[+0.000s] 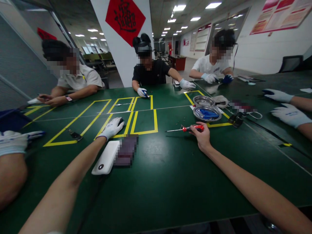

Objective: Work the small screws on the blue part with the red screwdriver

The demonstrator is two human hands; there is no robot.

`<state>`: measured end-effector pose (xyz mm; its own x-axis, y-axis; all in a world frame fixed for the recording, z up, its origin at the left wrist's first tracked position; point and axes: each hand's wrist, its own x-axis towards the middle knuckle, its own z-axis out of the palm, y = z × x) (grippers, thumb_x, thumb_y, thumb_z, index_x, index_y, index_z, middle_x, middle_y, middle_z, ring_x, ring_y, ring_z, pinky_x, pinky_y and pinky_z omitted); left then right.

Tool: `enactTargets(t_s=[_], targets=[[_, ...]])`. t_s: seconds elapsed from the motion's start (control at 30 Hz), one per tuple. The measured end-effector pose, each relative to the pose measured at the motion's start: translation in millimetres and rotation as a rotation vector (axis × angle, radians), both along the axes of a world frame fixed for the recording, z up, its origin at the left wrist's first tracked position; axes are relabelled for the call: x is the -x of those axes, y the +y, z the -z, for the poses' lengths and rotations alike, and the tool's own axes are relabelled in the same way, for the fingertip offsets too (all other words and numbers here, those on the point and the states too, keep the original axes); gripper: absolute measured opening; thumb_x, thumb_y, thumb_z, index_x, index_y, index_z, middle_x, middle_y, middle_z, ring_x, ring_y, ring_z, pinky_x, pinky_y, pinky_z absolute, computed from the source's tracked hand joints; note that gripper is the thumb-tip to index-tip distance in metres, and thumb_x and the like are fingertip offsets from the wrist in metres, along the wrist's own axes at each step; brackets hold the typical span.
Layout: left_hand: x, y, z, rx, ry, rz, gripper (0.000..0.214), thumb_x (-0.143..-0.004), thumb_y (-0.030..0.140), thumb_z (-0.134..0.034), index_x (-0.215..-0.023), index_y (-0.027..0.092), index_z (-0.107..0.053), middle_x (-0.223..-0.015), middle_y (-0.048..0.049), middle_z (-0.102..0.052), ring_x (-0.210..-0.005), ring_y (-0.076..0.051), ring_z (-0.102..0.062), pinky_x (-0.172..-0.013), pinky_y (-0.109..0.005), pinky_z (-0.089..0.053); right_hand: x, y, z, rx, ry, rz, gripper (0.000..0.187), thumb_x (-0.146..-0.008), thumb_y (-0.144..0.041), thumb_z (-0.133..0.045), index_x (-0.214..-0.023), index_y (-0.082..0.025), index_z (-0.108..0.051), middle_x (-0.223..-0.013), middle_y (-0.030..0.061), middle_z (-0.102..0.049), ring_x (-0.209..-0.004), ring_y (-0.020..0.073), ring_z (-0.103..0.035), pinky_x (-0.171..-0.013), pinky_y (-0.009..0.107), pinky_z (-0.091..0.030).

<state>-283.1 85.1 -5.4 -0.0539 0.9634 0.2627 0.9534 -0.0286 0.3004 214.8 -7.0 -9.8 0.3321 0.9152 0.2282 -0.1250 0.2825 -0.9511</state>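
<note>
My right hand (202, 136), bare, grips a red and black screwdriver (186, 129) by its handle. The shaft points left, just above the green table. Small dark bits like screws (184, 123) lie beyond the shaft. My left hand (112, 128) wears a white glove and rests on the table among yellow tape lines, fingers curled. Something dark shows at its fingertips; whether it is a held part or the glove's coating is unclear. A white phone-like device (106, 157) and a blurred dark rectangle (126, 151) lie nearer me, beside my left forearm.
Two metal bowls (207, 113), one with blue contents, stand right of centre. Dark parts (236, 119) and a cable (270, 132) lie further right. Another dark part (75, 135) lies left. Gloved co-workers' hands (291, 115) rest around the table; a blue bin (14, 118) is at left.
</note>
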Motion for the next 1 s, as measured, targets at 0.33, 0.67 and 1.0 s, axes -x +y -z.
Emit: enactTargets(t_s=[0.33,0.67,1.0], targets=[[-133,63,7.5,-0.026,-0.252,0.380,0.057,-0.080,0.049,-0.053,-0.124,0.013,-0.055,-0.136,-0.0151,-0.050,-0.127,-0.028,-0.043,-0.110,-0.038,-0.026,0,0,-3.9,0.019,0.019,0.013,0.052,-0.063,-0.038,-0.081,-0.106,-0.023,-0.055,-0.095,0.0007,-0.063,-0.087,0.0205,-0.067,-0.075,0.040,-0.063],[-285,46,12.5,-0.049,-0.455,0.549,0.046,-0.088,0.049,-0.045,-0.123,0.023,-0.058,-0.129,-0.0088,-0.058,-0.120,-0.025,-0.052,-0.105,-0.038,-0.035,-4,3,2.5,-0.002,0.105,0.023,0.050,-0.063,-0.038,-0.081,-0.103,-0.025,-0.056,-0.092,-0.0019,-0.062,-0.087,0.0185,-0.067,-0.077,0.038,-0.062],[-373,24,10.2,-0.006,-1.049,0.559,0.049,-0.090,0.051,-0.039,-0.113,0.015,-0.063,-0.125,-0.0107,-0.061,-0.119,-0.022,-0.053,-0.106,-0.035,-0.035,-19,15,0.7,0.077,0.451,-0.071,0.044,-0.061,-0.027,-0.083,-0.095,-0.022,-0.057,-0.086,-0.0038,-0.062,-0.074,0.0089,-0.066,-0.065,0.018,-0.059]])
